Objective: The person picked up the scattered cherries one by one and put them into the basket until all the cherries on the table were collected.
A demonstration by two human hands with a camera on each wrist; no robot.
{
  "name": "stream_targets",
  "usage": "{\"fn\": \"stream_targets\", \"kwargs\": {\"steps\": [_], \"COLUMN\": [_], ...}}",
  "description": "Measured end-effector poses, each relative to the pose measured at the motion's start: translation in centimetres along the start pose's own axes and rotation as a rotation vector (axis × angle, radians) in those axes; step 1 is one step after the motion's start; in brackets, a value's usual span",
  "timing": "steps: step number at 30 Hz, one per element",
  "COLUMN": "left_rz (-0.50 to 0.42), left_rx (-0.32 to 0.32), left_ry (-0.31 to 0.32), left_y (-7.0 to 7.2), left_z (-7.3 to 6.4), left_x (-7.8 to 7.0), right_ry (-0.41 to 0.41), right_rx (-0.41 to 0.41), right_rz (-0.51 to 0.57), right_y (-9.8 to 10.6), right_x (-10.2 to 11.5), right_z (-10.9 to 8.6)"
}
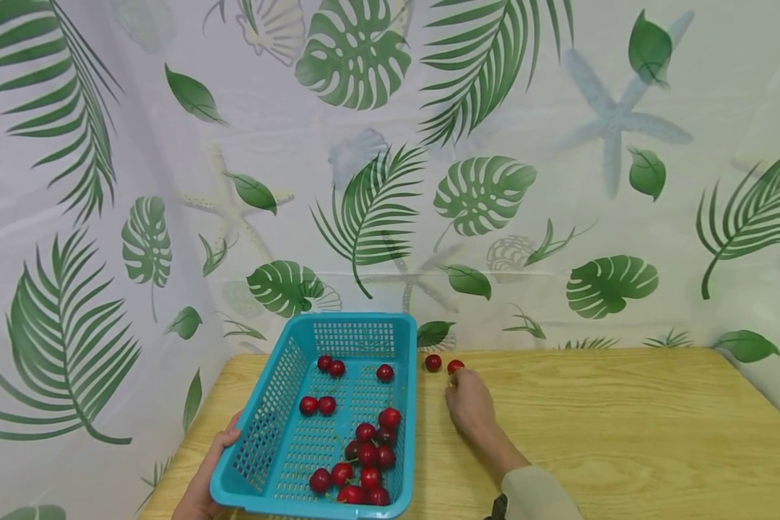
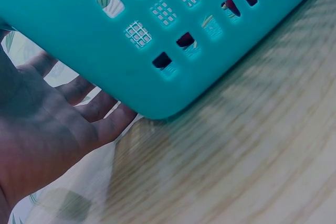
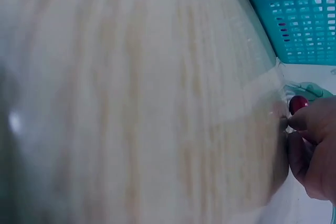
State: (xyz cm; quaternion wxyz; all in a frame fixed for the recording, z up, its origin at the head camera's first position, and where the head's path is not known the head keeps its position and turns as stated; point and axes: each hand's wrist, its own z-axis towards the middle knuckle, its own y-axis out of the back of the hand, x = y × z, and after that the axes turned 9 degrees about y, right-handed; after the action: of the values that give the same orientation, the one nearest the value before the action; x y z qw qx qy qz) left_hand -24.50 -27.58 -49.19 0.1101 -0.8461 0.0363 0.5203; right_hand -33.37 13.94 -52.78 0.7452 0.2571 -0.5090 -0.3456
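A blue plastic basket point(image 1: 279, 504) with perforated sides stands tilted in the head view, with several red cherries point(image 1: 367, 453) inside, most heaped at its near right corner. My left hand point(image 1: 211, 462) holds the basket's left side, thumb at the rim; in the left wrist view its fingers point(image 2: 107, 124) reach against the basket's outer wall. At the table's back, right of the basket, my right hand point(image 1: 473, 406) pinches at a cherry point(image 1: 456, 366), fingertips low at the tabletop. Its fingertips partly hide that cherry. A second loose cherry point(image 1: 432, 362) lies just left of it.
The wood-grain table point(image 1: 611, 433) extends to the right of the basket. Behind it and along the left hangs a white sheet point(image 1: 533, 296) printed with green leaves, close against the table's back edge.
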Motion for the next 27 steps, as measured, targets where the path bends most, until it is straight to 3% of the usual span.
{"fn": "stream_targets", "kwargs": {"steps": [5, 10, 23, 27], "left_rz": [-0.011, -0.002, 0.015, 0.035], "left_rx": [0.006, -0.03, -0.048, -0.056], "left_ry": [0.004, -0.003, -0.009, -0.022], "left_y": [0.0, -0.2, -0.1, -0.2], "left_z": [0.0, 0.0, 0.0, 0.0], "left_x": [0.1, 0.0, 0.1, 0.1], "right_ry": [-0.01, 0.01, -0.102, -0.1], "right_rx": [0.019, 0.009, -0.089, -0.124], "right_rz": [-0.05, -0.045, 0.259, 0.3], "right_y": [0.1, 0.1, 1.7, 2.3], "right_x": [-0.3, -0.4, 0.5, 1.1], "right_z": [0.0, -0.1, -0.1, 0.0]}}
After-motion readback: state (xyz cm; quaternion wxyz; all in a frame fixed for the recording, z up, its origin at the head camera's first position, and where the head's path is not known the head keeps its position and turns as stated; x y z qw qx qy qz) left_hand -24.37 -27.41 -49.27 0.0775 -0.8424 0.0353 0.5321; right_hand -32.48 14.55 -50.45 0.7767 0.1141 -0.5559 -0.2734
